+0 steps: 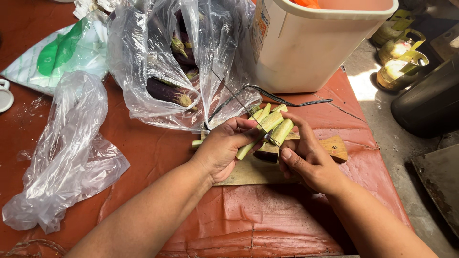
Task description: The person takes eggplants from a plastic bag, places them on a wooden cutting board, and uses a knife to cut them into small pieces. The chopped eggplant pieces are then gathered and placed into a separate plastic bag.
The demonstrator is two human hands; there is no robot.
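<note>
My left hand and my right hand both grip a bundle of pale green eggplant strips. They hold it just above a wooden cutting board on the red table cover. A thin dark line, a blade seen edge-on or a wire, runs diagonally from the bag down across the strips. Whether either hand holds it I cannot tell. Something dark sits under the bundle between my thumbs.
A clear plastic bag with whole purple eggplants lies behind the board. A white bucket stands at the back right. A crumpled empty bag lies left. A black cable crosses the table. Gas canisters stand on the floor beyond the right edge.
</note>
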